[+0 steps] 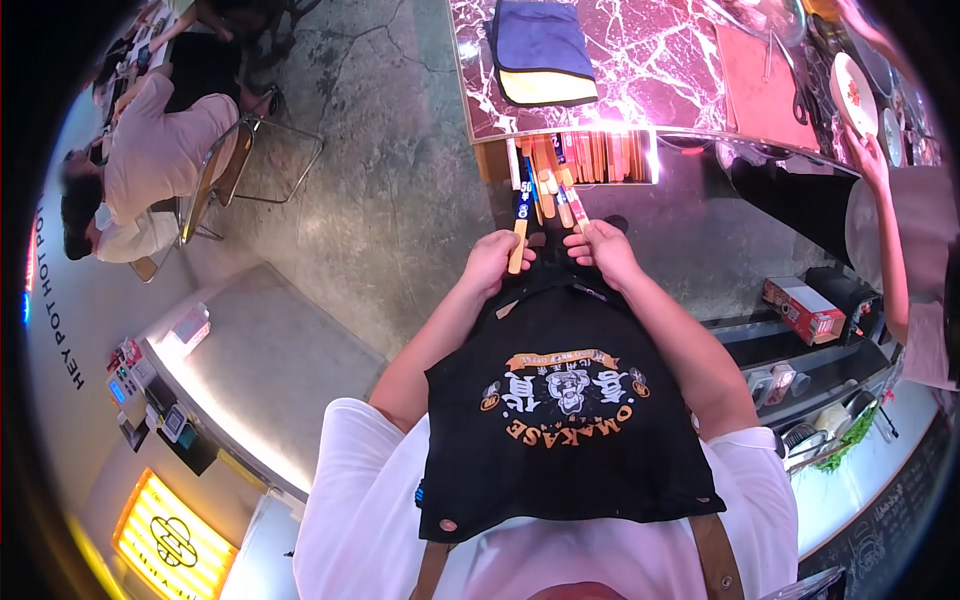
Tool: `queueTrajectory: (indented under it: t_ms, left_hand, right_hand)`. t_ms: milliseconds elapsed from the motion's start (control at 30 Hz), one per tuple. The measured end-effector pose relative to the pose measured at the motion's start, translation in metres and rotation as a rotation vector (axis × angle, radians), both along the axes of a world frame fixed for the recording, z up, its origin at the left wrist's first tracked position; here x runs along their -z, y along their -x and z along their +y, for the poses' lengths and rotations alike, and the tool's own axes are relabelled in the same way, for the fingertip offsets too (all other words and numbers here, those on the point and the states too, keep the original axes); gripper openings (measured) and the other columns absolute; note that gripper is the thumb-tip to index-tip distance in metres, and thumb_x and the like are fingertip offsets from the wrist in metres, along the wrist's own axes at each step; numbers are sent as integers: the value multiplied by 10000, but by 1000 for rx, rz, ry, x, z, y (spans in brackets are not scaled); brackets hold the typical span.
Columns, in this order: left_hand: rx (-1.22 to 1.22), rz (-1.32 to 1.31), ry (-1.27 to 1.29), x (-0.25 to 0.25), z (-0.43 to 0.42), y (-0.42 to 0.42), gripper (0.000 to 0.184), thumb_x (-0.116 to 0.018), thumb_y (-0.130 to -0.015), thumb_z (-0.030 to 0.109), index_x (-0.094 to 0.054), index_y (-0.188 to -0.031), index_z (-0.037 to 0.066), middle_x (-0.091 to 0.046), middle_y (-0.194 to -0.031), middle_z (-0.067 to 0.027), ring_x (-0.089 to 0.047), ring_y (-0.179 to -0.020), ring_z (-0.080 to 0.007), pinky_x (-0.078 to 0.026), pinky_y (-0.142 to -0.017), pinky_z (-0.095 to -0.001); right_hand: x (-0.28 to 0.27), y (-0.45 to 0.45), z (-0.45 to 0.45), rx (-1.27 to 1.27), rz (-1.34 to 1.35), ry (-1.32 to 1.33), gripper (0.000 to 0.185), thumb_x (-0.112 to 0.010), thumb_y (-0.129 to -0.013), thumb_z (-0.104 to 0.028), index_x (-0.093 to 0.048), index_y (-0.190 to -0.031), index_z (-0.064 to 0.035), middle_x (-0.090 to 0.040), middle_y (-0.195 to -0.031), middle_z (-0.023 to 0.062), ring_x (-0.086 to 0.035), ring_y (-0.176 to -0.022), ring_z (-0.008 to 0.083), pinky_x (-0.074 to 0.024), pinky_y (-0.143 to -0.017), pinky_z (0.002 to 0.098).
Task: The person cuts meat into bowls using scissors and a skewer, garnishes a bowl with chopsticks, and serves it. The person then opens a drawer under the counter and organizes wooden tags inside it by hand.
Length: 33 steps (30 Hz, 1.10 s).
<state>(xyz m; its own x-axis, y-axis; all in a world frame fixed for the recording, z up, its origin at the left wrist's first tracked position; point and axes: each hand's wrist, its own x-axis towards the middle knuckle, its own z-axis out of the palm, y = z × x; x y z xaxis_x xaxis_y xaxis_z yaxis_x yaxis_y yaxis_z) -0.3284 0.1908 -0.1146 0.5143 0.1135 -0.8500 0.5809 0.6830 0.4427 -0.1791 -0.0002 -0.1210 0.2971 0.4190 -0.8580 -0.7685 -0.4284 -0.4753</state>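
Note:
Both of my hands are in front of the black apron, just below an open drawer (612, 158) under the marble counter. My left hand (493, 258) is closed on a flat wooden stick (519, 243) with a dark blue, numbered end pointing to the drawer. To its right, my right hand (600, 250) pinches another wooden stick (577, 206) with a red and white label. More labelled sticks lie between them at the drawer's front, and a row of sticks stands inside it.
A folded blue and yellow cloth (545, 55) lies on the marble counter (650, 70). At right, a co-worker's hand (866, 155) holds a plate (853, 95) near scissors (803, 100) and a red board (760, 85). Seated people are at the upper left, beside a folding chair (238, 165).

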Motion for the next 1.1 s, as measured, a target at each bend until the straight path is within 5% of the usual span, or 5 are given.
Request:
queueTrajectory:
  t_ms: [333, 467, 833, 1000, 1100]
  left_hand:
    - [-16, 9, 24, 9, -1, -7, 131, -503, -986, 132, -564, -1042, 31, -690, -832, -122, -671, -647, -185, -559, -587, -281]
    - [-12, 15, 42, 11, -2, -13, 128, -502, -981, 123, -551, -1057, 33, -692, -844, -122, -680, -655, -188, -570, -580, -289]
    - [134, 81, 44, -14, 4, -5, 133, -493, -978, 102, -546, -1081, 36, -706, -885, -123, -700, -695, -192, -580, -618, -296]
    - [68, 41, 40, 0, -2, -25, 124, -507, -993, 121, -544, -1088, 50, -709, -901, -128, -702, -708, -192, -583, -628, -298]
    - [-100, 62, -44, 29, 3, -51, 143, -505, -1004, 132, -548, -1105, 40, -702, -890, -118, -692, -698, -186, -577, -589, -302]
  right_hand:
    - [-5, -14, 32, -118, -9, 113, 284, -508, -1053, -297, -592, -1132, -37, -699, -937, 68, -644, -721, 104, -524, -602, 237]
    - [32, -16, 52, -16, 34, 86, 217, -571, -1027, -234, -598, -1108, -35, -694, -888, 61, -636, -677, 93, -518, -568, 219]
    - [-32, 12, -13, -34, 109, 47, 217, -508, -1052, -220, -579, -1143, -37, -675, -792, 69, -581, -564, 78, -469, -500, 213]
    - [12, -4, 24, -204, -47, -51, 246, -540, -1037, -264, -603, -1118, -40, -605, -668, 30, -504, -470, 91, -397, -423, 239]
    - [61, -22, 54, 20, -61, -135, 277, -568, -1019, -295, -618, -1113, -39, -638, -765, 49, -579, -555, 120, -468, -481, 247]
